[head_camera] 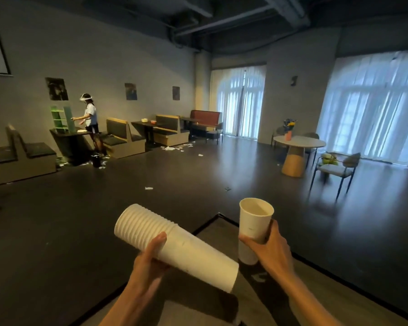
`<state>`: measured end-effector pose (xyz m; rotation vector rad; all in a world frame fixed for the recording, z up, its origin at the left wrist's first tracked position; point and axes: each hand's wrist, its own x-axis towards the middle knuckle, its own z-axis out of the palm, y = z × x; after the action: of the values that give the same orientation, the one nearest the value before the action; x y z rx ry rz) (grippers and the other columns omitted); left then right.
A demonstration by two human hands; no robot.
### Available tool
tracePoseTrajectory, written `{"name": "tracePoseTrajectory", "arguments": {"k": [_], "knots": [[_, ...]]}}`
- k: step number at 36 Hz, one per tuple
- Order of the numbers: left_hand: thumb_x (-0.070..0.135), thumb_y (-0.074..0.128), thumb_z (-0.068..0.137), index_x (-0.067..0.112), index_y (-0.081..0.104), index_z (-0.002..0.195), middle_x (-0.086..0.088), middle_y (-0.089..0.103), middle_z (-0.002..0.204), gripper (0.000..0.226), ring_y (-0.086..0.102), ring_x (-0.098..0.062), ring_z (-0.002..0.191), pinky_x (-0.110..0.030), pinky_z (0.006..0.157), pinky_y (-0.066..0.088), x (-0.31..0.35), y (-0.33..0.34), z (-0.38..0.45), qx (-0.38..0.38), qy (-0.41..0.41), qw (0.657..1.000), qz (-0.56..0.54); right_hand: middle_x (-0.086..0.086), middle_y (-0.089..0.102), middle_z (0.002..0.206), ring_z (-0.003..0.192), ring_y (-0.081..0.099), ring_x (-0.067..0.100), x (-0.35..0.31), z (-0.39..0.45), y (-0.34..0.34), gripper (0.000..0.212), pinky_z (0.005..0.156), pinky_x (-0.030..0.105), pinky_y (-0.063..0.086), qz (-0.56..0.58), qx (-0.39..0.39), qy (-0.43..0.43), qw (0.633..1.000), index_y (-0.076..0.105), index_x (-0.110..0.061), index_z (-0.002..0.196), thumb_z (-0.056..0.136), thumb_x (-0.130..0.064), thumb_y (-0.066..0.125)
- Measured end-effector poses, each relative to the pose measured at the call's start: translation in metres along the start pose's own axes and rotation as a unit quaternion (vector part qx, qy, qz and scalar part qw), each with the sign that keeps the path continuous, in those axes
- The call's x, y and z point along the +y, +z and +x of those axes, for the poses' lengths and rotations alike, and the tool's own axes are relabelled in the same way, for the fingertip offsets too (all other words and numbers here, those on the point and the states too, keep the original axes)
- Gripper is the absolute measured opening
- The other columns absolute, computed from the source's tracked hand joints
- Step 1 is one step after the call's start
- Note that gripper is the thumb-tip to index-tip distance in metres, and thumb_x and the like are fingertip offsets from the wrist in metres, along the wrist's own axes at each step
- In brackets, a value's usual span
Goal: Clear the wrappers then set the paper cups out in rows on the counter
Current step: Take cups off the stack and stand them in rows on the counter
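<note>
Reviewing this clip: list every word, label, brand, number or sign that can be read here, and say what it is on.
No text can be read.
Single cup in the right hand: a faint small mark on its side, too small to read.
Counter: a pale mark beside the right wrist, blurred.
Wall pictures: dark and blurred, no words legible.
Cup stack in the left hand: plain.

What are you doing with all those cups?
A person is sorting paper cups at a counter. Their left hand grips a long stack of nested cups, tipped on its side. Their right hand holds a single cup upright above the counter, fingers curled round it. No cups can be seen standing in rows on the counter yet. Far across the room, another person stands at a table, and bits of paper lie on the floor.
</note>
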<state>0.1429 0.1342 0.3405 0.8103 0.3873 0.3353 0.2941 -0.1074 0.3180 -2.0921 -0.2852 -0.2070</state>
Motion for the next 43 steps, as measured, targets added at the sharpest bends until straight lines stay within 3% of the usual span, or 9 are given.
{"name": "tracePoseTrajectory", "arguments": {"k": [3, 7, 11, 13, 18, 22, 27, 40, 43], "knots": [[0.027, 0.083, 0.063, 0.01, 0.059, 0.112, -0.021, 0.066, 0.114, 0.057, 0.062, -0.038, 0.107, -0.057, 0.101, 0.046, -0.01, -0.006, 0.044, 0.007, -0.062, 0.998, 0.021, 0.008, 0.052, 0.142, 0.124, 0.056, 0.029, 0.002, 0.041, 0.036, 0.107, 0.094, 0.048, 0.054, -0.003, 0.005, 0.028, 1.0, 0.025, -0.021, 0.147, 0.064, -0.056, 0.082], [0.032, 0.09, 0.056, 0.01, 0.058, 0.133, -0.02, 0.071, 0.121, 0.085, 0.063, -0.04, 0.117, -0.057, 0.106, 0.044, -0.032, -0.021, 0.09, 0.017, -0.13, 0.991, -0.003, 0.008, 0.054, 0.14, 0.121, 0.058, 0.029, 0.006, 0.081, 0.07, 0.104, 0.086, 0.052, 0.058, -0.01, 0.002, 0.045, 0.999, 0.027, -0.021, 0.145, 0.064, -0.054, 0.084], [0.029, 0.071, 0.074, 0.008, 0.066, 0.101, -0.017, 0.078, 0.087, 0.035, 0.065, -0.033, 0.1, -0.047, 0.086, 0.048, -0.042, -0.021, 0.111, 0.005, -0.151, 0.989, 0.002, 0.007, 0.054, 0.139, 0.121, 0.058, 0.026, 0.005, 0.117, 0.096, 0.1, 0.093, 0.044, 0.054, -0.035, -0.007, 0.049, 0.998, 0.029, -0.018, 0.144, 0.067, -0.046, 0.086], [0.028, 0.066, 0.081, 0.011, 0.063, 0.093, -0.016, 0.076, 0.084, 0.021, 0.062, -0.032, 0.095, -0.048, 0.09, 0.044, -0.04, -0.021, 0.117, -0.006, -0.155, 0.988, -0.024, 0.007, 0.056, 0.137, 0.119, 0.059, 0.025, 0.003, 0.13, 0.107, 0.098, 0.091, 0.042, 0.055, -0.048, -0.013, 0.049, 0.998, 0.03, -0.018, 0.143, 0.068, -0.045, 0.086], [0.025, 0.083, 0.06, 0.009, 0.065, 0.109, -0.021, 0.077, 0.096, 0.055, 0.063, -0.037, 0.107, -0.051, 0.088, 0.046, -0.044, -0.035, 0.132, -0.016, -0.153, 0.985, -0.074, 0.006, 0.055, 0.137, 0.12, 0.058, 0.026, 0.001, 0.15, 0.132, 0.099, 0.094, 0.047, 0.054, -0.063, -0.017, 0.035, 0.997, 0.028, -0.018, 0.144, 0.067, -0.042, 0.086], [0.024, 0.077, 0.068, 0.009, 0.065, 0.112, -0.019, 0.077, 0.099, 0.048, 0.065, -0.04, 0.107, -0.05, 0.089, 0.048, -0.049, -0.041, 0.136, -0.033, -0.158, 0.984, -0.07, 0.008, 0.053, 0.138, 0.124, 0.056, 0.028, 0.003, 0.16, 0.145, 0.1, 0.098, 0.05, 0.051, -0.054, -0.01, 0.034, 0.998, 0.026, -0.018, 0.145, 0.068, -0.034, 0.088], [0.03, 0.104, 0.019, 0.007, 0.061, 0.129, -0.02, 0.071, 0.121, 0.121, 0.071, -0.036, 0.108, -0.052, 0.096, 0.05, -0.055, -0.048, 0.145, -0.038, -0.153, 0.986, -0.05, 0.009, 0.051, 0.14, 0.127, 0.052, 0.029, 0.004, 0.169, 0.15, 0.098, 0.1, 0.05, 0.046, -0.045, -0.005, 0.03, 0.999, 0.026, -0.016, 0.145, 0.07, -0.028, 0.087], [0.026, 0.104, 0.025, 0.003, 0.059, 0.132, -0.024, 0.069, 0.124, 0.118, 0.068, -0.04, 0.112, -0.052, 0.095, 0.051, -0.06, -0.051, 0.151, -0.071, -0.128, 0.986, -0.074, 0.01, 0.051, 0.14, 0.125, 0.054, 0.029, 0.021, 0.169, 0.152, 0.096, 0.1, 0.049, 0.049, -0.052, -0.053, 0.076, 0.994, 0.03, -0.014, 0.142, 0.068, -0.029, 0.088], [0.024, 0.104, 0.025, 0.005, 0.059, 0.131, -0.023, 0.07, 0.123, 0.117, 0.069, -0.038, 0.111, -0.052, 0.092, 0.053, -0.062, -0.052, 0.151, -0.073, -0.126, 0.986, -0.077, 0.009, 0.063, 0.117, 0.101, 0.065, 0.021, 0.028, 0.145, 0.146, 0.086, 0.087, 0.039, 0.057, -0.055, -0.045, 0.107, 0.992, 0.035, -0.011, 0.135, 0.07, -0.036, 0.086]]}}
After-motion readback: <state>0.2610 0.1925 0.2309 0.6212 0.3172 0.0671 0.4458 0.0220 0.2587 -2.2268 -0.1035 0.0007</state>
